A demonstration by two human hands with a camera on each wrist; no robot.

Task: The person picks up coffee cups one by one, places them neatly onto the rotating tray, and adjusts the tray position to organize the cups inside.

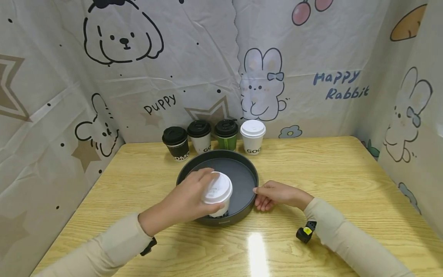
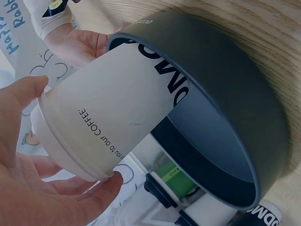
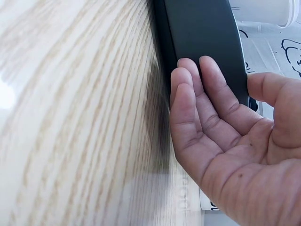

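Note:
A white paper coffee cup point(image 1: 221, 207) with a white lid point(image 1: 219, 186) is gripped by my left hand point(image 1: 188, 198), thumb and fingers around the lid. In the left wrist view the cup point(image 2: 110, 99) tilts, its lettered base inside the rim of a dark grey round baking pan point(image 2: 221, 61). My right hand point(image 1: 278, 194) holds the pan point(image 1: 242, 169) at its right side. Seen from the right wrist, the thumb of that hand point(image 3: 235, 136) is at the rim and the fingertips point(image 3: 211, 70) lie against the outer wall.
Behind the pan stand a black cup point(image 1: 178, 150), a white cup with a black lid point(image 1: 202, 144), a green cup point(image 1: 227, 143) and a white-lidded cup point(image 1: 253, 142). A printed cloth point(image 1: 207, 69) surrounds the wooden table point(image 1: 311, 165).

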